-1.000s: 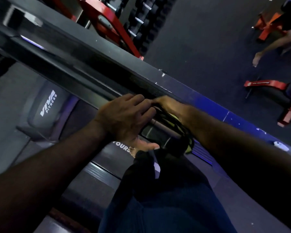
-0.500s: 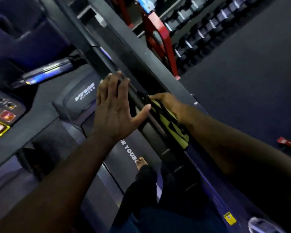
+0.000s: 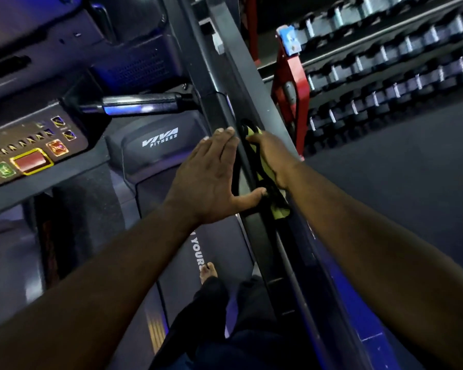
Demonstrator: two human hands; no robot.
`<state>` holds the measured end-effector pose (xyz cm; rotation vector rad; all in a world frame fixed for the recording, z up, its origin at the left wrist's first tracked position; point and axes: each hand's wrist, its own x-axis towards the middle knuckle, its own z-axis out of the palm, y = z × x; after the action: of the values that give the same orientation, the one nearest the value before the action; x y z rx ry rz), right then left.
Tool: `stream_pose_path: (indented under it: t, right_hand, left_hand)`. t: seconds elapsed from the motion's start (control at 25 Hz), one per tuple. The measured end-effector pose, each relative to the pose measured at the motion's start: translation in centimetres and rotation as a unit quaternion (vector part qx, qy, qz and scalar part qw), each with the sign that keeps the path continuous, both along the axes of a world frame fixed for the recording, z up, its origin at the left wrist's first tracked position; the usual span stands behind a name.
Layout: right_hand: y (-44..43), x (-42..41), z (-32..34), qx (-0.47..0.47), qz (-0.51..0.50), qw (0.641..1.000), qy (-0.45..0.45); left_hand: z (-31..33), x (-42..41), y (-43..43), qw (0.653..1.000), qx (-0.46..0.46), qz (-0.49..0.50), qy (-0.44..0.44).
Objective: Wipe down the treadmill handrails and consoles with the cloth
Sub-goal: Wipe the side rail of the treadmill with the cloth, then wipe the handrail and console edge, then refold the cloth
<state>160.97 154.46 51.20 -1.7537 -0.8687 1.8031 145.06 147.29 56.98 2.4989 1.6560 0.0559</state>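
The cloth (image 3: 265, 168) (yellow-green, black-patterned, crumpled) is lying lengthwise along the smooth black rail (image 3: 261, 232), which is slanting away up-left. The right hand (image 3: 274, 158) is gripping it there; the left hand (image 3: 211, 180) is pressing flat, fingers straight.

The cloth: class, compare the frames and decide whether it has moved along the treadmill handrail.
Yes. The cloth in the right hand has slid forward along the handrail toward the console, now level with the VIVA FITNESS logo.
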Motion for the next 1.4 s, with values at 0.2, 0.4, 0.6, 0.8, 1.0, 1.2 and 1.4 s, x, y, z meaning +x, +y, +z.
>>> stream_pose_path:
  t: [0.2,0.4,0.6,0.8,1.0,1.2,1.4]
  right_hand:
    - [-2.9,0.5,3.8,0.218,-0.006,0.97,-0.103]
    - [-4.9,-3.0,5.7,0.444,0.199,0.766,-0.42]
    - [-5.1,-6.0,6.7,0.431,0.269,0.656,-0.559]
    - [-2.4,-12.7,8.0,0.429,0.222,0.713,-0.508]
    - [-0.2,-21.4,9.9,0.451,0.02,0.793,-0.409]
    - [1.7,-29.5,8.2,0.443,0.079,0.748,-0.488]
    - [4.2,-30.3,4.7,0.483,0.223,0.644,-0.55]
  left_hand:
    - [0.0,-2.3,0.6,0.996,-0.041,-0.032,-0.075]
    - [1.4,-7.1,1.5,0.992,0.029,-0.032,-0.119]
    - [2.0,-14.3,2.8,0.993,0.035,-0.052,-0.097]
    - [3.4,-23.2,5.0,0.992,0.054,-0.076,-0.079]
    - [4.7,-30.9,7.4,0.986,0.121,-0.083,-0.078]
    - [6.0,-35.8,10.6,0.993,0.111,-0.03,-0.018]
    - [3.6,-37.0,13.2,0.999,-0.023,-0.018,0.027]
